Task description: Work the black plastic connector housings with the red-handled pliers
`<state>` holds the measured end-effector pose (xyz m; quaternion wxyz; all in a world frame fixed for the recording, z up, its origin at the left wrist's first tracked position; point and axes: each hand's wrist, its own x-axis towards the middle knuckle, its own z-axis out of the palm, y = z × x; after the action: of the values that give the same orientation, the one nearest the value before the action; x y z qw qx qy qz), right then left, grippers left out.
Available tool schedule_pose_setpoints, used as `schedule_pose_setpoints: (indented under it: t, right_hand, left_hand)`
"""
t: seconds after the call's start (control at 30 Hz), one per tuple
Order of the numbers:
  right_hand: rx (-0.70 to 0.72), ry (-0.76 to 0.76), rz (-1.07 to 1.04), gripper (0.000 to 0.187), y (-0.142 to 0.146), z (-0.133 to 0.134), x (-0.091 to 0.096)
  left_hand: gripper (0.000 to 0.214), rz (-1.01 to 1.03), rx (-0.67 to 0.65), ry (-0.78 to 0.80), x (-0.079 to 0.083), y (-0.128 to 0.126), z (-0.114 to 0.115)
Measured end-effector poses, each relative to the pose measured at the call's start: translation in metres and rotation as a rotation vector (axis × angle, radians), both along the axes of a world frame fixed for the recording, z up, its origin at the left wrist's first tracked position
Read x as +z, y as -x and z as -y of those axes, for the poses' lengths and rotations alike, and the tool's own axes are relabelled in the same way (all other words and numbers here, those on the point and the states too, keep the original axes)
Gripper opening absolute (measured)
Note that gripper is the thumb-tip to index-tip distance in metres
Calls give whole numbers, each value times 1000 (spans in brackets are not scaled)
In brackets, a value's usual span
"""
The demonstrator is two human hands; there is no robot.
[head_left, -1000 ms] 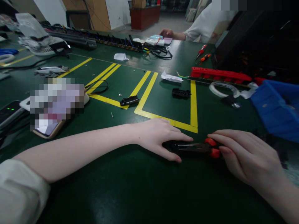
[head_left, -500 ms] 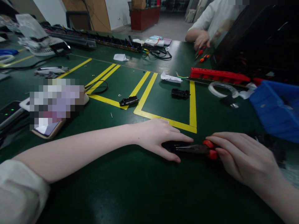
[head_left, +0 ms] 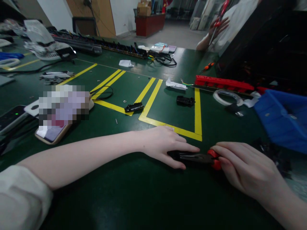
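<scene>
My left hand (head_left: 165, 145) lies low over the table, its thumb and index finger stretched along either side of a small black plastic part (head_left: 174, 155). The part sits in the gap between them and is partly hidden by the hand. My right hand (head_left: 244, 169) is closed round red-handled pliers (head_left: 202, 157). Their dark jaws point left and meet the black part; whether they grip it I cannot tell. Two similar pieces lie beyond my hands: one black part (head_left: 134, 107) on the yellow tape and another black part (head_left: 185, 101) inside a taped square.
A blue bin (head_left: 285, 118) stands at right, near a tape roll (head_left: 226, 97) and a red strip (head_left: 223, 83). A phone (head_left: 59, 119) and cables lie at left. Across the table, a co-worker's hand (head_left: 218, 27) holds a red-handled tool beside a dark panel.
The view has shifted slightly, while my hands and the pliers keep nearly the same pose. The co-worker's hand has risen from the table with the red-handled tool.
</scene>
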<state>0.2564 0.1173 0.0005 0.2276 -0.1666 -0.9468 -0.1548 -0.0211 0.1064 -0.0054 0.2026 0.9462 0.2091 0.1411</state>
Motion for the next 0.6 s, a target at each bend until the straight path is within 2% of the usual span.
schedule_pose_setpoints:
  t: [0.6]
  right_hand:
    - [6, 33, -8, 14, -4, -2, -5]
  left_hand:
    - [56, -65, 8, -76, 3, -2, 3]
